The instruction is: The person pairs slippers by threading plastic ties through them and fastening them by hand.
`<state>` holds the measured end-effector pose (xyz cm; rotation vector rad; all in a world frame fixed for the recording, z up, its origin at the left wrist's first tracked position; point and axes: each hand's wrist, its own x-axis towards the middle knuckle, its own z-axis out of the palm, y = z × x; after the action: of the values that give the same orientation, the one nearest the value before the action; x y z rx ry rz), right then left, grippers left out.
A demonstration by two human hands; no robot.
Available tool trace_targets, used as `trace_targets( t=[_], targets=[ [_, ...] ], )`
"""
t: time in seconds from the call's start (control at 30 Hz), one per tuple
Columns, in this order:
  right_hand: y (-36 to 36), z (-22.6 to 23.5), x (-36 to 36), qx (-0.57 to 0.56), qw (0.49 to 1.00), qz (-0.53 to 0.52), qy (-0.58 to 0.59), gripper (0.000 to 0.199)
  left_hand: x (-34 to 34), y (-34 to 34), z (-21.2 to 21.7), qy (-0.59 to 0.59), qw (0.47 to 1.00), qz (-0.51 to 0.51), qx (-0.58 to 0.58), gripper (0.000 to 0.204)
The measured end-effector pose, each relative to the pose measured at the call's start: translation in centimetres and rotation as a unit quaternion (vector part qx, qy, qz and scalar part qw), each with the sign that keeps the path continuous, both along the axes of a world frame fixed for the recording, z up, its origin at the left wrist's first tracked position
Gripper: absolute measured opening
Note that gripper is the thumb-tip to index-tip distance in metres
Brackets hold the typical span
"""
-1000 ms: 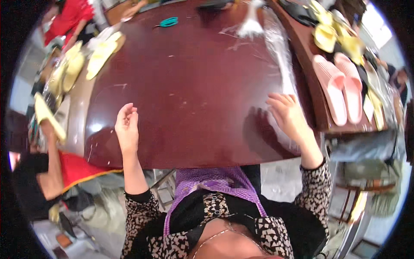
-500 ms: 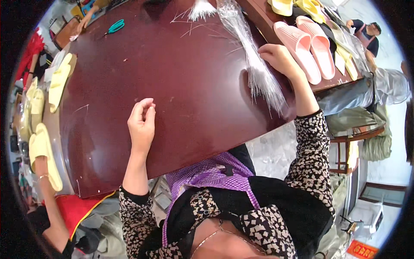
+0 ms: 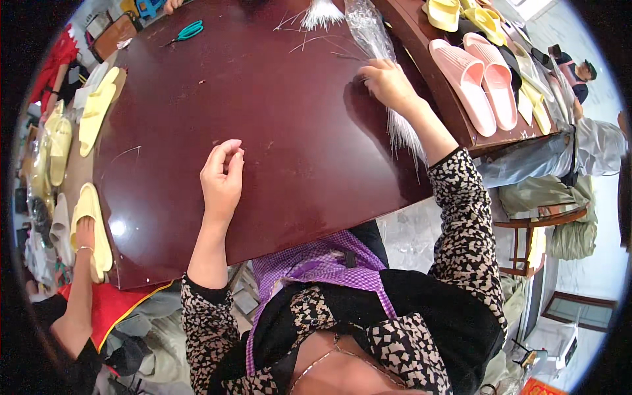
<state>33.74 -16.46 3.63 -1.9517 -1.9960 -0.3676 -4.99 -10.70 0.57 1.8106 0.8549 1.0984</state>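
Observation:
A bundle of thin clear-white strands [image 3: 403, 135], part of it in a clear plastic sleeve [image 3: 366, 27], lies at the right of the dark red table [image 3: 263, 99]. Across its middle reaches my right hand [image 3: 388, 84], fingers curled and tips pointing left. Whether a strand is between those fingertips is too fine to see. My left hand [image 3: 222, 178] is held over the table's left-middle part, fingers bent toward the thumb; anything in that loose pinch is too small to make out. A shorter white bunch of strands [image 3: 321, 14] lies at the far edge.
Teal-handled scissors [image 3: 189, 30] lie far left. Pink slippers [image 3: 471, 82] and yellow slippers [image 3: 442, 13] stand on a raised surface at right. Along the left edge are more yellow slippers [image 3: 99, 112]; a co-worker's hand [image 3: 84, 234] is inside one slipper [image 3: 99, 253].
My right hand has moved left, onto the bundle's middle. My left hand has shifted only slightly. The co-worker's slipper at left is turned and moved a little; the view has tilted slightly.

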Motion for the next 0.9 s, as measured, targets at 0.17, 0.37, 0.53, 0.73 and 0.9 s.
trace_targets(
  t=[0.17,0.37,0.53,0.73,0.9],
  targets=[
    [-0.7,0.2,-1.3,-0.026,0.999,0.023,0.03,0.014,-0.1,0.5,0.1,0.006,1.0,0.0,-0.01,0.018],
    [-3.4,1.7,0.9,0.051,0.99,-0.062,0.12,0.015,-0.4,2.1,-0.2,0.022,0.999,-0.022,-0.034,0.02],
    [-6.8,1.6,1.4,-0.048,0.964,-0.205,0.163,0.02,-0.6,2.6,-0.4,0.011,0.999,-0.01,-0.036,0.019],
    [-8.1,-0.7,2.2,-0.092,0.948,-0.244,0.183,0.029,0.2,2.6,-0.6,0.019,0.999,0.002,-0.045,0.019],
    [-8.2,-1.6,3.0,-0.022,0.937,-0.24,0.251,0.025,0.3,2.5,-0.7,0.036,0.998,0.01,-0.048,0.019]
  ],
)
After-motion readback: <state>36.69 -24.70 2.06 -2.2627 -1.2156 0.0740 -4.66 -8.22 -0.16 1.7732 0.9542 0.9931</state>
